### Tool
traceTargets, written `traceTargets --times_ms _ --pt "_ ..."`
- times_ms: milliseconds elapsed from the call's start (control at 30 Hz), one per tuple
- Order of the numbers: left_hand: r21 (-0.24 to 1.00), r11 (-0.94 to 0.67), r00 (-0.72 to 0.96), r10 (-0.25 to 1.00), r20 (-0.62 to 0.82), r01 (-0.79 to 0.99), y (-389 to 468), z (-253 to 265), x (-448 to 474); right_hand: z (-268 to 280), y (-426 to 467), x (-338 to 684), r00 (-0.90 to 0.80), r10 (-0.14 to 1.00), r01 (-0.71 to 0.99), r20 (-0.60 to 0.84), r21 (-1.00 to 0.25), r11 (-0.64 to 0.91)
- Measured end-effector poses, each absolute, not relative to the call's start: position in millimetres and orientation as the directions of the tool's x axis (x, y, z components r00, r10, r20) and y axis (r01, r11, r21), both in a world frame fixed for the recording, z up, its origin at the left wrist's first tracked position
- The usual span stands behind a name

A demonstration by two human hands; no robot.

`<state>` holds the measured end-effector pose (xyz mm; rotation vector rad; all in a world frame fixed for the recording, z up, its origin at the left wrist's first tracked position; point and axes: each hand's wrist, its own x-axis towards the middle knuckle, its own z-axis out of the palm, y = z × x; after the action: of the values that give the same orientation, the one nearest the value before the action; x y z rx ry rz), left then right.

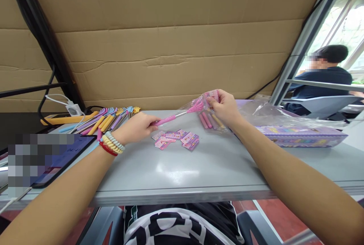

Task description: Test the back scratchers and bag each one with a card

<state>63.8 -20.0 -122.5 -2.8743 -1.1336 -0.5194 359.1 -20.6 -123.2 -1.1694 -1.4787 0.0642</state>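
Over the table, my left hand (138, 128) is closed on the handle of a pink back scratcher (166, 120), which has a thin metal shaft and a clawed head. My right hand (226, 109) pinches a clear plastic sleeve (212, 94) around the head end, with a pink printed card at its top. Under the right hand lie more pink and yellow-handled ones (206, 120) in clear plastic. Between the hands, several small pink and purple printed cards (190, 141) are scattered on the grey table (176, 173).
Colourful back scratchers (106, 120) lie in a row at the left, near a white charger (74, 108) and a tablet (64, 159). A purple printed box (305, 137) with clear plastic bags (270, 112) stands right. Cardboard (182, 40) walls the back. Another person (327, 74) sits beyond the right post.
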Motion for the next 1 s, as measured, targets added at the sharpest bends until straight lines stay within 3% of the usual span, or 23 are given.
traceTargets --times_ms 133,300,400,500,567,633,833,1000 --pt "0.286 -0.739 0.701 0.672 0.241 0.610 -22.3 -118.8 62.1 -119.2 -22.2 358.5 0.245 0.688 0.477 0.683 -0.703 0.528" --pt "0.731 -0.526 0.640 0.752 0.160 0.435 -18.5 -123.0 65.5 -123.0 -18.5 354.4 0.374 0.629 0.295 0.682 -0.730 0.616" --pt "0.877 -0.384 0.535 0.825 0.184 0.290 -17.5 -129.2 74.2 -131.0 -23.3 345.9 0.248 0.642 0.355 0.726 -0.684 0.637" --pt "0.934 -0.302 0.466 0.865 0.185 0.189 -18.8 -134.4 83.3 -139.0 -35.3 332.9 -0.193 0.766 0.349 0.614 -0.686 0.638" --pt "0.947 -0.277 0.464 0.868 0.175 0.161 -19.6 -136.9 87.6 -142.4 -43.3 324.3 -0.446 0.775 0.327 0.448 -0.724 0.607" --pt "0.944 -0.286 0.473 0.863 0.178 0.167 -20.0 -138.9 90.3 -144.3 -48.6 317.3 -0.578 0.745 0.329 0.333 -0.741 0.586" --pt "0.921 -0.335 0.545 0.818 0.182 0.196 -22.9 -144.2 96.3 -147.9 -51.7 304.2 -0.650 0.679 0.370 0.340 -0.639 0.674" --pt "0.953 -0.284 0.594 0.786 0.168 0.106 -27.0 -145.4 101.4 -148.0 -56.4 295.3 -0.552 0.765 0.409 0.331 -0.692 0.595"
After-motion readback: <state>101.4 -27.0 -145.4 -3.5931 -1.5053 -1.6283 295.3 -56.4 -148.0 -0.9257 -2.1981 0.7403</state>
